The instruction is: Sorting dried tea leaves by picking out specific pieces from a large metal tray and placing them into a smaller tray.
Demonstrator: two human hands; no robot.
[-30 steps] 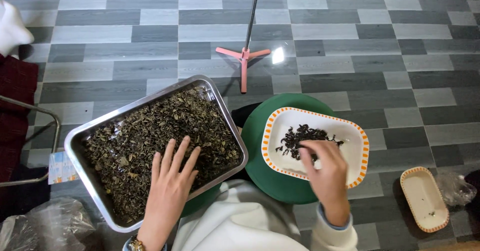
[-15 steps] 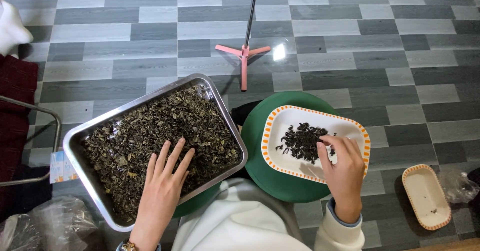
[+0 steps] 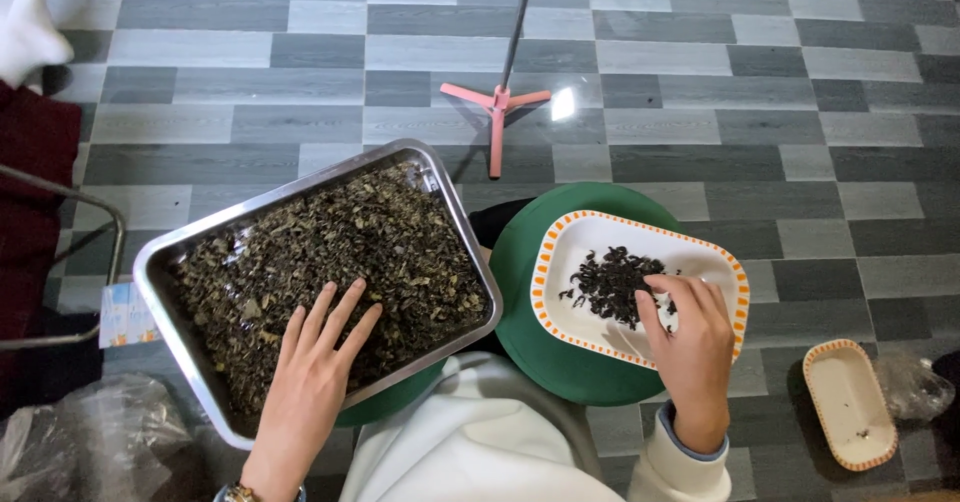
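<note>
A: Item one, lower left of the frame?

B: The left hand [image 3: 312, 372] is lying flat, fingers spread and open, gripping nothing. It is resting on the dried leaves [image 3: 330, 262] that are filling the metal tray [image 3: 160, 262]. The fingertips are pointing toward the upper right, and the palm is sitting near the tray's lower edge.

A: Item two, lower right?

B: The right hand [image 3: 690, 337] is bending over the white dish with orange rim [image 3: 560, 252]. Its fingers are curling down with the tips drawn together at the right edge of the dark leaf pile [image 3: 610, 284]. Whether they are pinching any leaf, I cannot tell. The pile is lying just left of and above the fingertips, touching them, toward the dish's centre.

A: What is carrying the dish?

B: A round green stool top [image 3: 520, 262] is sitting beneath it, centre of the frame. The tray's right corner is overlapping the stool's left side.

A: Surrounding entries?

B: A smaller empty dish [image 3: 850, 407] with the same orange rim is lying on the grey tiled floor [image 3: 800, 92] at lower right, well apart from the right hand, with crumpled clear plastic [image 3: 915, 387] just beside it. A pink tripod stand [image 3: 497, 102] is standing at upper centre. A clear bag [image 3: 70, 452] is lying at lower left.
</note>
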